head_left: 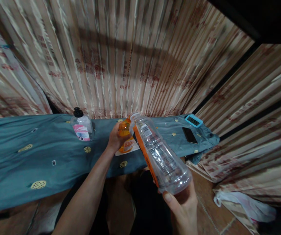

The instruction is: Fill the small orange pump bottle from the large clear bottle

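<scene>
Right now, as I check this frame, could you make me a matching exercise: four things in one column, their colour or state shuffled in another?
Things:
1. Large clear bottle
2. Black-capped bottle
3. Digital clock
4. Phone

Colour or state:
A. Black, lying flat
B. Held tilted, with the right hand at its base
C. Blue-framed
D. Standing upright, pink on its label

Right pairs: 1-B, 2-D, 3-C, 4-A.
</scene>
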Available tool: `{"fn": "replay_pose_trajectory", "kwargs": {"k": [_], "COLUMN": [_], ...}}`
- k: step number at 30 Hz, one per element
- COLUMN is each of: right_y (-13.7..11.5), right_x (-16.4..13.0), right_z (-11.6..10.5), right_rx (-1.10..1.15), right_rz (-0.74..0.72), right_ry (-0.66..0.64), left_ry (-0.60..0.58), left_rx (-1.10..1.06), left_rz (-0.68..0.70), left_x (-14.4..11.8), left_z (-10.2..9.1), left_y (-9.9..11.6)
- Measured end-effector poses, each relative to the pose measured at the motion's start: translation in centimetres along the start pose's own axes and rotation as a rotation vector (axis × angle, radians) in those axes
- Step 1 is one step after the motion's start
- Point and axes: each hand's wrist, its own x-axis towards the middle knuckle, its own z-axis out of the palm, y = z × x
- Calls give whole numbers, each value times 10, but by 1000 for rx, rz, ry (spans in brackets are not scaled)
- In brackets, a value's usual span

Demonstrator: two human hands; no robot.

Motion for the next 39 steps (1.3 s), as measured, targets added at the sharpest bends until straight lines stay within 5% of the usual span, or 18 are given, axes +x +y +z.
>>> {"fn": "replay_pose_trajectory", "kwargs": {"k": [8,39], "right_y": [4,8], "right_x": [4,3], "right_z": [-14,-12], "right_rx": [-68,-19], "right_rz": [-47,-52], "right_ry": [-37,-59], "left_ry": [-9,29], "left_rx": [58,-20], "left_rz": [7,-15], "left_x": [-1,-3], "left_z": [-1,3], "left_y": [1,3]}}
